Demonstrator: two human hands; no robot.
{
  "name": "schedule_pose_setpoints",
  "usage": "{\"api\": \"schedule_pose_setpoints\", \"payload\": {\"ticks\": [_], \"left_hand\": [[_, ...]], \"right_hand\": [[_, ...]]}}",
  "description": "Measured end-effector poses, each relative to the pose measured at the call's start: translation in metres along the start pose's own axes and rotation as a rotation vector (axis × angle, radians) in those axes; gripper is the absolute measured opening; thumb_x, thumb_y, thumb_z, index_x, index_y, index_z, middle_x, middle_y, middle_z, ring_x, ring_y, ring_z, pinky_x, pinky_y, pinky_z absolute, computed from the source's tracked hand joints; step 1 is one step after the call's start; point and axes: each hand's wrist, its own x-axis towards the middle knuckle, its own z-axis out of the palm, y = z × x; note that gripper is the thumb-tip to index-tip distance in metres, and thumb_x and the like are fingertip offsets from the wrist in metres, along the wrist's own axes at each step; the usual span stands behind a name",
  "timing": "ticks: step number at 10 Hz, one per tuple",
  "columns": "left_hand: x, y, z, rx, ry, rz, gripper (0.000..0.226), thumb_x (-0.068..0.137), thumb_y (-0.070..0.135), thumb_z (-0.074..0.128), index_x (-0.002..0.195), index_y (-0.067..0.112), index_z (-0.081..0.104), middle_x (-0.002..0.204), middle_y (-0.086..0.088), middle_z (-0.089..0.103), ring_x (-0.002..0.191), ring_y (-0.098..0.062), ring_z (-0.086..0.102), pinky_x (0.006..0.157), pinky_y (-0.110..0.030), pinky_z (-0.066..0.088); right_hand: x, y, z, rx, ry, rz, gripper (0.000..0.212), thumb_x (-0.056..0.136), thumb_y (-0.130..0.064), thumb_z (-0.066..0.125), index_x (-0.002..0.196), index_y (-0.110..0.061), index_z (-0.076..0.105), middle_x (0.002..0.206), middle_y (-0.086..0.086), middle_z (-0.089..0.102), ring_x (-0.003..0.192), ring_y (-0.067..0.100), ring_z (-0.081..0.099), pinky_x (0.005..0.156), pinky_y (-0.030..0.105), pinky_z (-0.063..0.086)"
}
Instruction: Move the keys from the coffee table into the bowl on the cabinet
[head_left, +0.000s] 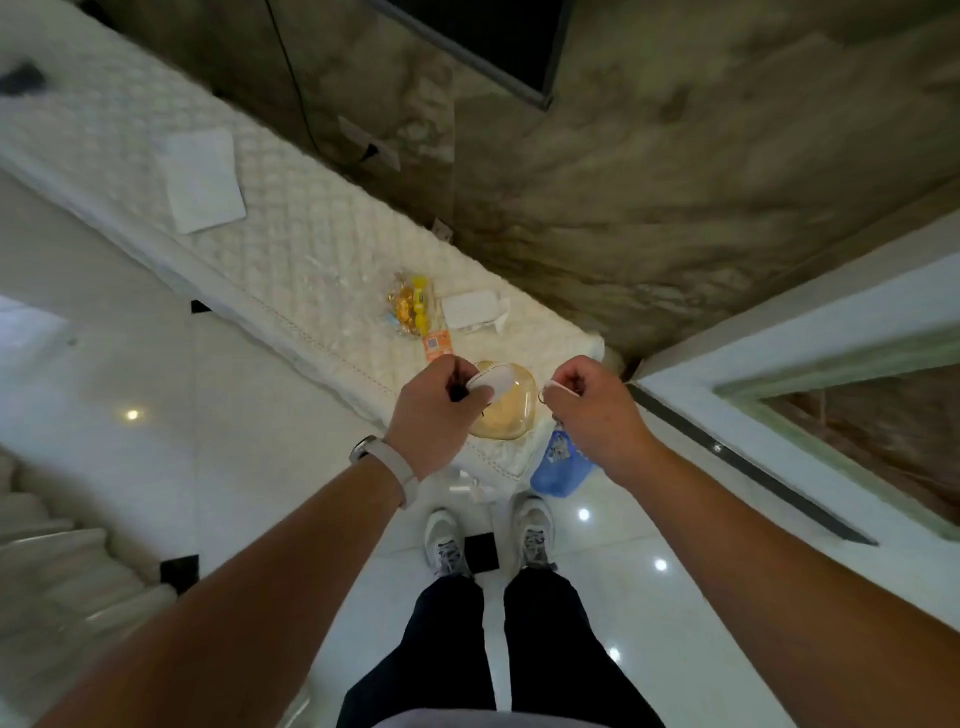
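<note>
An amber glass bowl (511, 410) stands near the right end of the cabinet (291, 270), which is covered by a white quilted cloth. My left hand (441, 402) hovers over the bowl's left rim, shut on a white oval key fob (488, 382) with a dark strap. My right hand (589, 402) is just right of the bowl, pinching a metal key ring (550, 391) with small keys hanging below it.
On the cloth behind the bowl lie a yellow snack packet (413, 309) and a white box (470, 310). A white sheet (202, 179) lies farther left. A blue bin (561, 467) stands on the floor by the cabinet's end. A doorway frame (779, 374) is at right.
</note>
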Motion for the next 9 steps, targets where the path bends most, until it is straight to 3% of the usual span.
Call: {"api": "schedule_pose_setpoints", "payload": {"ticks": [1, 2, 3, 5, 6, 7, 8, 9], "left_hand": [[0.03, -0.034, 0.032, 0.048, 0.006, -0.03, 0.014, 0.084, 0.028, 0.068, 0.08, 0.023, 0.056, 0.066, 0.011, 0.057, 0.061, -0.003, 0.052, 0.053, -0.017, 0.035], [0.057, -0.074, 0.066, 0.064, 0.007, -0.049, 0.014, 0.084, 0.026, 0.068, 0.079, 0.02, 0.056, 0.064, 0.011, 0.054, 0.059, -0.001, 0.049, 0.051, -0.008, 0.036], [0.081, -0.115, 0.097, 0.104, -0.009, -0.085, 0.014, 0.084, 0.025, 0.068, 0.079, 0.02, 0.057, 0.065, 0.011, 0.055, 0.058, -0.001, 0.049, 0.05, -0.005, 0.035], [0.122, -0.179, 0.147, 0.142, -0.029, -0.141, 0.008, 0.082, 0.022, 0.066, 0.079, 0.02, 0.059, 0.067, 0.01, 0.057, 0.06, -0.002, 0.051, 0.05, -0.02, 0.034], [0.14, -0.197, 0.163, 0.177, -0.031, -0.172, 0.008, 0.083, 0.022, 0.065, 0.08, 0.024, 0.058, 0.066, 0.011, 0.058, 0.057, -0.002, 0.052, 0.046, -0.02, 0.033], [0.15, -0.208, 0.17, 0.198, -0.011, -0.166, 0.007, 0.084, 0.021, 0.065, 0.088, 0.022, 0.059, 0.075, 0.011, 0.06, 0.065, -0.006, 0.057, 0.05, -0.021, 0.038], [0.147, -0.204, 0.163, 0.207, 0.008, -0.124, 0.021, 0.084, 0.022, 0.066, 0.104, 0.021, 0.061, 0.102, 0.003, 0.064, 0.089, -0.015, 0.061, 0.073, -0.026, 0.047], [0.133, -0.195, 0.143, 0.342, -0.002, -0.04, 0.036, 0.086, 0.025, 0.063, 0.121, 0.018, 0.058, 0.123, -0.005, 0.058, 0.107, -0.022, 0.057, 0.084, -0.028, 0.043]], "right_hand": [[0.043, 0.035, 0.022, -0.036, -0.028, -0.011, 0.004, 0.083, -0.013, 0.06, 0.084, -0.009, 0.058, 0.07, 0.001, 0.056, 0.059, 0.012, 0.047, 0.047, 0.016, 0.039], [0.084, 0.077, 0.052, -0.072, -0.057, -0.006, 0.01, 0.082, -0.014, 0.06, 0.086, -0.006, 0.058, 0.07, 0.002, 0.054, 0.061, 0.015, 0.048, 0.057, 0.029, 0.041], [0.12, 0.122, 0.083, -0.106, -0.102, 0.002, 0.009, 0.082, -0.015, 0.061, 0.082, -0.008, 0.055, 0.071, 0.006, 0.053, 0.062, 0.019, 0.047, 0.057, 0.033, 0.038], [0.172, 0.188, 0.124, -0.159, -0.112, -0.007, 0.015, 0.083, -0.019, 0.06, 0.086, -0.004, 0.057, 0.074, 0.007, 0.055, 0.063, 0.019, 0.048, 0.053, 0.032, 0.036], [0.192, 0.205, 0.132, -0.196, -0.107, -0.019, 0.015, 0.085, -0.022, 0.061, 0.089, -0.008, 0.059, 0.079, 0.004, 0.059, 0.066, 0.019, 0.052, 0.054, 0.026, 0.039], [0.2, 0.215, 0.133, -0.234, -0.11, -0.052, 0.012, 0.084, -0.022, 0.062, 0.092, -0.014, 0.058, 0.089, 0.002, 0.063, 0.075, 0.023, 0.059, 0.059, 0.031, 0.044], [0.196, 0.213, 0.126, -0.329, -0.135, -0.126, 0.017, 0.086, -0.022, 0.061, 0.1, -0.013, 0.059, 0.097, 0.006, 0.063, 0.083, 0.025, 0.059, 0.065, 0.036, 0.042], [0.18, 0.209, 0.112, -0.491, -0.16, -0.243, 0.028, 0.089, -0.027, 0.058, 0.113, -0.013, 0.059, 0.112, 0.01, 0.06, 0.095, 0.027, 0.059, 0.07, 0.032, 0.039]]}}
